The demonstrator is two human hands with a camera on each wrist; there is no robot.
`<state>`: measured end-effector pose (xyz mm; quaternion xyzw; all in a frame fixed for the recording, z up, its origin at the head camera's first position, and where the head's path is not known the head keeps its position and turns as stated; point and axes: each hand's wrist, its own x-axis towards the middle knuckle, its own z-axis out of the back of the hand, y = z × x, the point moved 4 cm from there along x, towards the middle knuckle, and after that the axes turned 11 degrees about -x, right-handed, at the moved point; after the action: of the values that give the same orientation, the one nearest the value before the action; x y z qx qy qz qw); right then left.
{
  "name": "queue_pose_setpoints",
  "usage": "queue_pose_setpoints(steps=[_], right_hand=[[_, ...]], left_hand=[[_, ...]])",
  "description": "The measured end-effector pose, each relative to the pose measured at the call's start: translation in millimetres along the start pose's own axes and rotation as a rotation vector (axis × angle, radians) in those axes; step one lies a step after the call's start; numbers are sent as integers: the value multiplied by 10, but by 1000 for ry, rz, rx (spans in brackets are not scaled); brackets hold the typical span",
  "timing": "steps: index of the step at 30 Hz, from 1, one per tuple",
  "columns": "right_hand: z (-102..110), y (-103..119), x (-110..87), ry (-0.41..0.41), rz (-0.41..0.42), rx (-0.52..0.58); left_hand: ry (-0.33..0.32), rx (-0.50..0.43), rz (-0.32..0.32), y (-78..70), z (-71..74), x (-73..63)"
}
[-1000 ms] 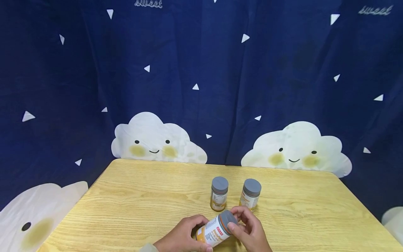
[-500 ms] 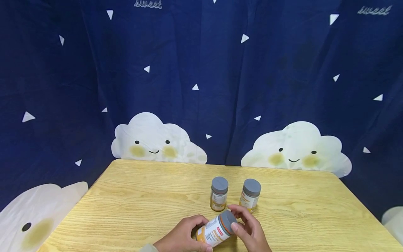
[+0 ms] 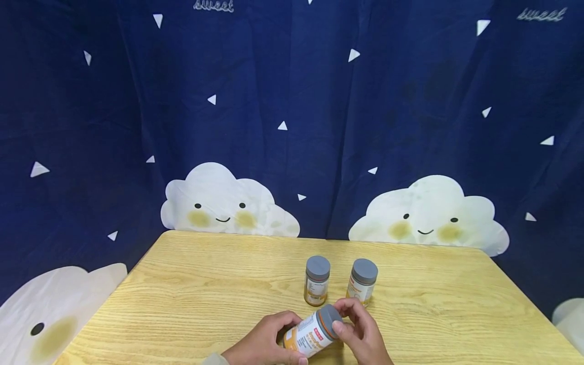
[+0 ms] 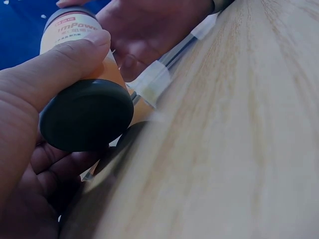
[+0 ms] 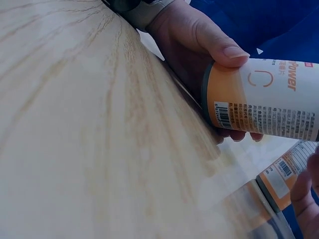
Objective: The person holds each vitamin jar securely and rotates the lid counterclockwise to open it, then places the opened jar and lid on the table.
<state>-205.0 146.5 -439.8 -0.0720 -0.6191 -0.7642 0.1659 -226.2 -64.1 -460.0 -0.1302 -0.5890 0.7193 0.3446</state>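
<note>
My left hand [image 3: 266, 340] grips a tilted supplement bottle [image 3: 310, 335] with a white and orange label, near the table's front edge. The thumb lies along its label, and the dark base [image 4: 87, 115] faces the left wrist camera. At the bottle's upper right end is its grey lid [image 3: 330, 318], which my right hand [image 3: 367, 334] pinches between thumb and curled fingers. Some right fingertips are hidden behind the lid. The right wrist view shows the bottle's orange band and barcode [image 5: 222, 115], while only a few right fingers [image 5: 304, 199] appear at its edge.
Two similar capped bottles stand upright just beyond my hands, one on the left [image 3: 317, 281] and one on the right [image 3: 362, 280], its lower part partly behind my right hand. The wooden table [image 3: 219, 274] ends at a blue curtain [image 3: 255, 101] with cloud prints.
Half a second ago my right fingers were loosened and slightly off the lid; now they are back around it. My left hand and the bottle have hardly moved.
</note>
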Motion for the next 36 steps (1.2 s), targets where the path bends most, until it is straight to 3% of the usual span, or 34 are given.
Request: queue_pose_setpoints(steps=[9,19,26,36], right_hand=[[24,9,-3,40,62,-30],[-5,-33,4,30,17,57],[-5,-40,10,29,27,47],[12,-30,15,49,144,32]], left_hand=[[0,3,0,3,0,6],[3,-2,-9,-3,-5,5],[11,-15,2,5,-5,2],[2,-19,13,-3,1,0]])
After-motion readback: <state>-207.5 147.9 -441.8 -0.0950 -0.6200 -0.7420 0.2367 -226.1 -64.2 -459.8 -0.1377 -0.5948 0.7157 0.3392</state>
